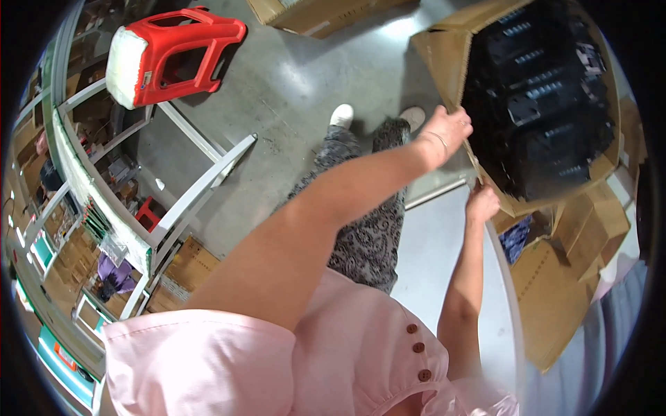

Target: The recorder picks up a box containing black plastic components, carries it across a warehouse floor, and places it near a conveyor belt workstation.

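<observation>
A large cardboard box (pixel 451 62) packed with black parts (pixel 541 104) sits tilted at far right; the left hand (pixel 447 132) has its grip clamped on the box's near edge; the right hand (pixel 482 204), lower, grips the same edge; a red stool (pixel 173 55) lies far left.

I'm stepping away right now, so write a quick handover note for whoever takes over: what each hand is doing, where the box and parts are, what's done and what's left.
Left hand: gripping the near edge of the big cardboard box, fingers closed on the flap.
Right hand: lower down, gripping the same box at its near bottom edge.
The box is tipped toward the person and packed with black parts; it rests above more flattened cardboard beside the white table edge.
Done: box open, both hands on it.
Left: the parts all appear to be inside; none is in either hand.
</observation>
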{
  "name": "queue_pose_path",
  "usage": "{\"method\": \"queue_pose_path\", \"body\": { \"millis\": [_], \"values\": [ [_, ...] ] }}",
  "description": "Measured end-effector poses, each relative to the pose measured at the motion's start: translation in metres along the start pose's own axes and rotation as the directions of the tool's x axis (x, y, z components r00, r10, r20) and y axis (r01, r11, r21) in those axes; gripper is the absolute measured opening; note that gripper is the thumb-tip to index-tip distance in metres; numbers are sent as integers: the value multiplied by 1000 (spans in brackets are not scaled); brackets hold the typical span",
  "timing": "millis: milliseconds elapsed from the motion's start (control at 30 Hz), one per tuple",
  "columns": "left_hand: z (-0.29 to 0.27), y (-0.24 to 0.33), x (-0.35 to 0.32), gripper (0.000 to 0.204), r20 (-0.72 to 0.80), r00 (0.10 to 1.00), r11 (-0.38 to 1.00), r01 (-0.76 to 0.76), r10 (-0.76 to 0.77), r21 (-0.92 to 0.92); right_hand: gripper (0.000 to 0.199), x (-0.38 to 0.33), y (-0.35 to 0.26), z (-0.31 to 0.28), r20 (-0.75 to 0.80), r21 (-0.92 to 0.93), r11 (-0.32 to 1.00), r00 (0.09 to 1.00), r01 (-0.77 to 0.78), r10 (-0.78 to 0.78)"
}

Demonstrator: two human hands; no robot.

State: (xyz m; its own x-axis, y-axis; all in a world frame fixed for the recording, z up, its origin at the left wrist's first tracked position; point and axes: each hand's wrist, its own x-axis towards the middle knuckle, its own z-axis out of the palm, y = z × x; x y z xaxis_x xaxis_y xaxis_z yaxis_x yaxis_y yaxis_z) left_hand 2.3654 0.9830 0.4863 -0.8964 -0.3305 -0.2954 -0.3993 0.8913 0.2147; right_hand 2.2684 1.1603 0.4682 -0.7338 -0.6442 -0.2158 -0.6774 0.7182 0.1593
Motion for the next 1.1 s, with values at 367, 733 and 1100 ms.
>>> {"method": "queue_pose_path", "body": {
  "millis": [367,733,1100],
  "values": [
    [34,-24,-162,45,52,998,976,-45,35,212,16,-153,-86,13,-9,111,994,1000,-15,16],
    [85,-10,-307,42,28,999,988,16,-21,153,21,-293,-114,38,31,163,987,999,12,-17],
    [140,0,-500,41,138,990,991,8,-27,134,20,-479,-171,67,28,129,991,999,28,-32]
  ]
}}
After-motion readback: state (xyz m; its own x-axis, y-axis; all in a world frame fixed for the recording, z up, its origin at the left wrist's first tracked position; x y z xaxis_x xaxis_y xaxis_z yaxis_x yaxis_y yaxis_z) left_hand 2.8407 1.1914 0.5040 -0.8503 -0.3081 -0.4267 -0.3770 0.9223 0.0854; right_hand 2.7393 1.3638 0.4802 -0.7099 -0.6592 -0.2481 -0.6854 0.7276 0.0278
